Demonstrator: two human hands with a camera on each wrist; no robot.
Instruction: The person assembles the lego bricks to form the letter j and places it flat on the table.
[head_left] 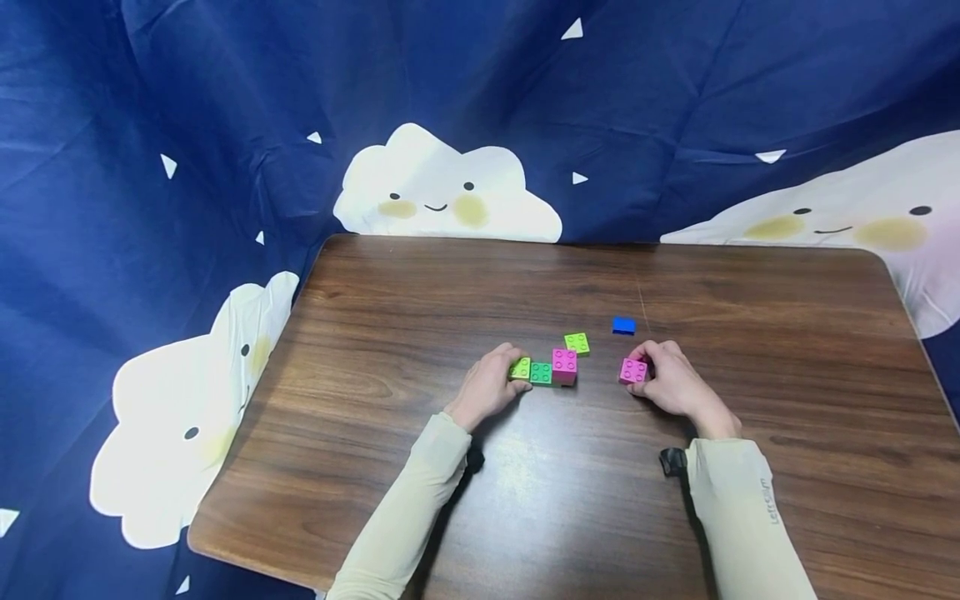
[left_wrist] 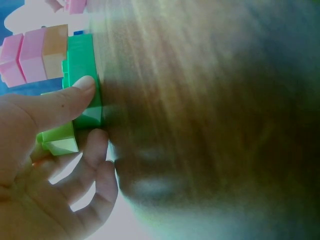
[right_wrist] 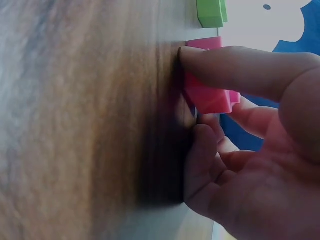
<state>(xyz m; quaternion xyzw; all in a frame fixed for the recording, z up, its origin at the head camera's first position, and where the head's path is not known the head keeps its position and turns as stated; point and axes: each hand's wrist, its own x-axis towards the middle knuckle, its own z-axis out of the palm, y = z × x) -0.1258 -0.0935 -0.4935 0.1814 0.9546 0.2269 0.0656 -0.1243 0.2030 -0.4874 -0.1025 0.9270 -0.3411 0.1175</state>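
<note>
My left hand (head_left: 487, 387) grips the left end of a small toy-brick build. A long green brick (head_left: 541, 372) forms its base, with a lime brick (head_left: 521, 367) on the left end between my thumb and fingers. On the base's right end rises a stack, an orange brick (left_wrist: 56, 51) below two pink bricks (head_left: 565, 358) in the left wrist view. To the right, apart from the build, my right hand (head_left: 678, 385) pinches a single pink brick (head_left: 633, 371) low at the tabletop; whether it touches the wood I cannot tell.
Just behind the stack lies a loose lime brick (head_left: 577, 343). Farther back and right is a blue brick (head_left: 624, 325). The brown wooden table (head_left: 405, 308) meets a dark blue curtain (head_left: 480, 75) with white clouds at its back and left edges.
</note>
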